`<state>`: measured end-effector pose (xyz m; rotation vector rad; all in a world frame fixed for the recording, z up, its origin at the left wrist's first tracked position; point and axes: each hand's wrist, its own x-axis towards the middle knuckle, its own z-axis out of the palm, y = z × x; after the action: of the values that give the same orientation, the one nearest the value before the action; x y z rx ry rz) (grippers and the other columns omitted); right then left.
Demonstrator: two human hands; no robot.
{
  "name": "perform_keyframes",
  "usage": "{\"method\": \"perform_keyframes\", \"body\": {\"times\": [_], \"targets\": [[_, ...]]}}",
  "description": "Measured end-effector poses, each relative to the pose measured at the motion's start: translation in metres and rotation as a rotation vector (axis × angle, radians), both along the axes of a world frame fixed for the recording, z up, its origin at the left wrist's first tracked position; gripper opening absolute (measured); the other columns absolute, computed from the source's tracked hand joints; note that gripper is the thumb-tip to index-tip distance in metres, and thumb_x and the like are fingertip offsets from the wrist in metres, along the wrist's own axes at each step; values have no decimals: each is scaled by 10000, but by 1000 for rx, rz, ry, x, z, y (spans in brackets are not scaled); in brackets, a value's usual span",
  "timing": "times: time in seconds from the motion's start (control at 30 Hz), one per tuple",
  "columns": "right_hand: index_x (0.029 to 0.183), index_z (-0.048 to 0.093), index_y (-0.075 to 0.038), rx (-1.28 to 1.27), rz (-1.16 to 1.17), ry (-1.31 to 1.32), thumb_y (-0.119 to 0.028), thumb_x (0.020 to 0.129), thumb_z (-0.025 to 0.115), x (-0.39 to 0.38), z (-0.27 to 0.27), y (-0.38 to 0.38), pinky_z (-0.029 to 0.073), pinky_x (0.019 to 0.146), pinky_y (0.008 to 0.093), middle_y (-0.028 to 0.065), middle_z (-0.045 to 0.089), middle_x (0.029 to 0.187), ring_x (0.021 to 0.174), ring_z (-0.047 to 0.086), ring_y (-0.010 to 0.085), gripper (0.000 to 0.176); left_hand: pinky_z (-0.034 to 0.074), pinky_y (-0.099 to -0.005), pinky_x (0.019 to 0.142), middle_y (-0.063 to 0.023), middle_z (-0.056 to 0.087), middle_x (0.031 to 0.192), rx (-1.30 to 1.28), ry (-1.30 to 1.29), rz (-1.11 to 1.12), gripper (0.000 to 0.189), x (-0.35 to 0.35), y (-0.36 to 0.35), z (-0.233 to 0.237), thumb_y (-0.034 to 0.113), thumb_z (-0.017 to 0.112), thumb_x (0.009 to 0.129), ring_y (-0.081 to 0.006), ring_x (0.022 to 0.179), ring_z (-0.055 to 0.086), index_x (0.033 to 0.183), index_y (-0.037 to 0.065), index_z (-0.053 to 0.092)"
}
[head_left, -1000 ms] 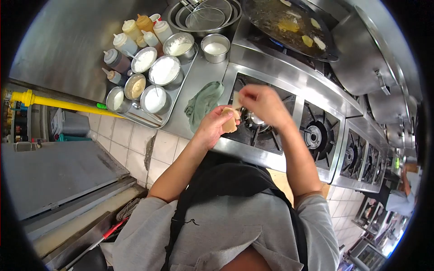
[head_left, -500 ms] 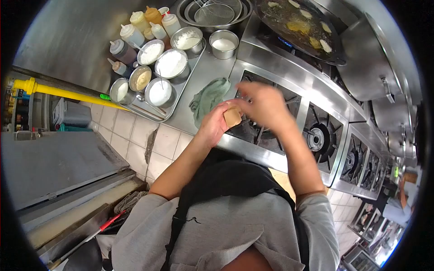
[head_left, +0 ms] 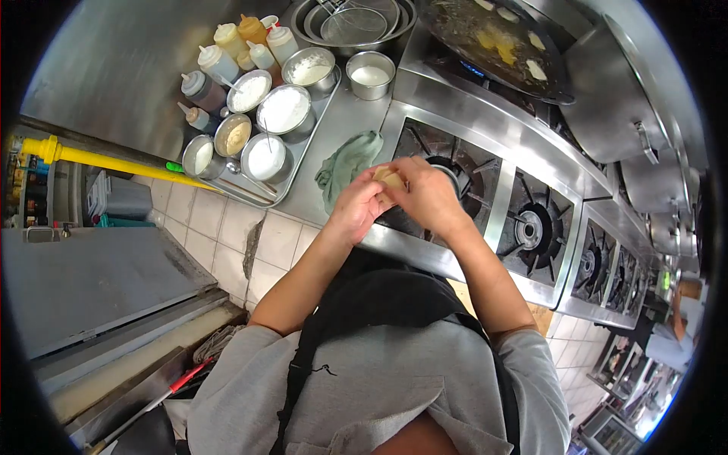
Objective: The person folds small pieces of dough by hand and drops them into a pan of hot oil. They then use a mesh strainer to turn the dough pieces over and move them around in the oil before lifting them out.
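Observation:
Between my two hands is a small tan piece (head_left: 390, 180), smooth and blocky; its exact kind I cannot make out. My left hand (head_left: 356, 208) wraps round it from the left. My right hand (head_left: 431, 196) closes on it from the right, fingers bent over its top, so much of it is hidden. Both hands are above the front edge of the stove, near a burner grate (head_left: 474, 178). Just left of them a crumpled green cloth (head_left: 345, 168) lies on the steel counter.
A tray (head_left: 292, 186) at the left carries several metal bowls of powder, with squeeze bottles (head_left: 220, 62) behind. A bowl of white liquid (head_left: 371, 76) stands beside it. Pale pieces fry in an oil-filled pan (head_left: 493, 45) over a flame. Another person (head_left: 675, 334) is far right.
My right hand has come down and left from above the burner onto the tan piece. My left hand stays in nearly the same place. The view has shifted slightly.

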<state>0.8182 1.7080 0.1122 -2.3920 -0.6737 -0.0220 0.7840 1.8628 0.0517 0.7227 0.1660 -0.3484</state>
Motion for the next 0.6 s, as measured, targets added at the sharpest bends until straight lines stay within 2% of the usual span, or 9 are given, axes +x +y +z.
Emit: {"method": "perform_keyframes", "body": {"times": [0.07,0.1,0.13,0.2,0.33,0.6], "targets": [[966,642,-41,213,3,248,-184,775,720,9,-1,-4,519,699,392,152,619,821,762,619,333,251,460,-374,1001,-93,552,1273,9,-14,-5,388,-1,0,6,79,404,968,-197,1178,557,1350,30,446],[952,633,-22,238,-34,335,-157,800,719,12,-7,-7,501,645,344,102,622,786,700,605,239,220,464,-378,1005,-96,549,1277,25,3,-5,407,-1,0,9,70,418,959,-200,1180,557,1363,27,435],[952,633,-22,236,-29,335,-157,800,719,17,-11,-11,501,645,344,102,622,786,700,605,239,220,467,-383,1009,-99,547,1281,42,20,-4,427,-2,1,11,61,431,951,-203,1181,557,1377,25,425],[975,629,-16,442,-51,740,-125,856,704,26,-13,-16,470,594,231,6,612,810,666,550,66,177,472,-383,1007,-99,545,1285,-6,6,-12,451,-2,5,11,56,445,946,-202,1176,561,1394,28,411],[972,625,-23,720,-81,921,-131,867,703,27,-21,-19,466,574,207,12,629,811,617,546,67,169,495,-368,982,-89,544,1288,-58,-29,-49,503,-3,9,10,52,485,933,-191,1154,576,1426,38,387],[965,637,-16,826,-155,959,-129,878,692,20,-21,-22,472,591,216,18,643,815,637,553,68,152,524,-335,928,-71,559,1262,67,-35,-54,486,-1,5,10,122,571,950,-170,1111,600,1406,56,416]]}}
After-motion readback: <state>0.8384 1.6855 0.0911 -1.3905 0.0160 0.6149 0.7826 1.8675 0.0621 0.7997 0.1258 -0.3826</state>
